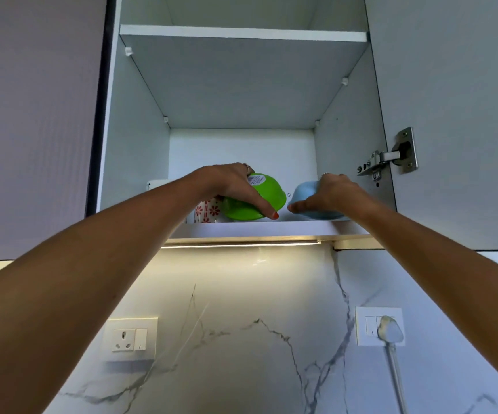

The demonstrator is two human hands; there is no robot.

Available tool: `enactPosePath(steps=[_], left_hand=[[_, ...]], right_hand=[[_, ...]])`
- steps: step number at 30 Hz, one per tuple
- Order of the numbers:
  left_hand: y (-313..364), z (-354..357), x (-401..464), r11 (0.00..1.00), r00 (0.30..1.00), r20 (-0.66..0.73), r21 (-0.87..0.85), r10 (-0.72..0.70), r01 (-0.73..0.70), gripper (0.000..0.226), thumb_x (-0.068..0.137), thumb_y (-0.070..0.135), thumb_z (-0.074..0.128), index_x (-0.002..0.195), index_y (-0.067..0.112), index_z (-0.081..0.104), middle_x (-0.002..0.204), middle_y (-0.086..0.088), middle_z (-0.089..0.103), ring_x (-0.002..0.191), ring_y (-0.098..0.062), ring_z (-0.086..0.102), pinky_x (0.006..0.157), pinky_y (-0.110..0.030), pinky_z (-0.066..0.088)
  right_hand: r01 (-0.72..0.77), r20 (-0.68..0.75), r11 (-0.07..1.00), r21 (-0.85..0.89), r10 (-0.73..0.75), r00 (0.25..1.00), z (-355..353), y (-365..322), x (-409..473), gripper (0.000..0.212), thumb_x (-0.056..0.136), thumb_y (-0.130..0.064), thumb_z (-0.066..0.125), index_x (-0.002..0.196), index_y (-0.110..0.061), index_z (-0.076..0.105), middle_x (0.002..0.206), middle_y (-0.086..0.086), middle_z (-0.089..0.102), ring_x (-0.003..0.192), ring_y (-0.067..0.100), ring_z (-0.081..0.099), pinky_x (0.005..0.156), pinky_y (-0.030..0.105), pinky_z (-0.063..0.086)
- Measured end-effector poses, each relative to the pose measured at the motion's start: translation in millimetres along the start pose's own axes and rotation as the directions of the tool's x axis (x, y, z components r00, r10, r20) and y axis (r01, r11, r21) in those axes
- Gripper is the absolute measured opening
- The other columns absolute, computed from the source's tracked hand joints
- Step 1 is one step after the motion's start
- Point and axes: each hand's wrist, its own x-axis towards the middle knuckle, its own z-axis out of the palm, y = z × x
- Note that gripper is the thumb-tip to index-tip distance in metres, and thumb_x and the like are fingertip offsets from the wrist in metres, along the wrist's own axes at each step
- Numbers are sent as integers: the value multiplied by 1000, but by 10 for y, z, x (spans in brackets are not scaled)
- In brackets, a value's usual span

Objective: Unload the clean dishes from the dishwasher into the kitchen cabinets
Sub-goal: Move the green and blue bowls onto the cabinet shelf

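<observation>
Both arms reach up into an open wall cabinet. My left hand (pixel 235 186) grips a green bowl (pixel 267 194), upside down and tilted, at the front of the bottom shelf (pixel 256 228); a label shows on its base. My right hand (pixel 331 194) grips a light blue bowl (pixel 306 191), also upside down, just right of the green one. The two bowls sit close together with a small gap between them. My fingers hide much of the blue bowl.
A white cup with red flower print (pixel 207 210) stands left of the green bowl, behind my left wrist. An upper shelf (pixel 241 32) spans the cabinet. The cabinet door (pixel 457 115) hangs open at right on a hinge (pixel 391 158). Below: marble backsplash, sockets, a plugged-in cord (pixel 391 331).
</observation>
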Motion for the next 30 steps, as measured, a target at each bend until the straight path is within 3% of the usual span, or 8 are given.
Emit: enactPosePath(steps=[7,12,18,22,26,30], left_hand=[[142,112,179,999,988,150,1,-40,40,97,59,53,83,137,16,40,129,-3,52,107,-24,58,91,-37,52],[202,157,273,994,959,271,-49,-79,96,82,64,47,82,130,13,47,123,-7,57,107,-28,61,94,-43,52],[204,233,392,980,920,367,-85,-138,181,63,66,42,82,117,16,57,119,-8,61,107,-26,60,97,-41,50],[194,286,447,972,911,383,-110,-152,208,57,68,43,81,113,16,60,119,-8,61,109,-26,60,99,-40,48],[180,324,463,974,900,401,-73,-169,216,43,76,45,74,103,17,58,121,-9,58,111,-26,58,99,-39,48],[138,380,483,969,892,417,-92,-173,230,43,78,45,71,107,16,57,123,-9,57,111,-26,58,96,-37,50]], right_hand=[[-19,88,996,-90,27,996,-46,66,-36,90,69,-66,68,132,-5,45,132,16,52,120,32,50,93,36,43],[-26,156,997,-77,38,987,26,111,-39,82,73,-64,66,128,-6,48,129,15,54,116,30,53,81,32,40],[-39,216,997,-67,53,975,26,91,-57,79,79,-62,61,134,-7,46,137,15,49,123,29,49,87,30,40],[2,279,995,-101,26,960,-107,76,-173,68,88,-57,52,138,-12,43,142,12,44,129,28,43,99,32,38],[27,273,991,-129,9,962,-251,75,-173,60,85,-51,61,127,-9,55,128,11,55,112,27,53,96,35,44],[44,237,979,-199,4,971,-361,34,-237,53,91,-32,59,136,-7,48,135,14,52,103,24,56,98,34,44]])
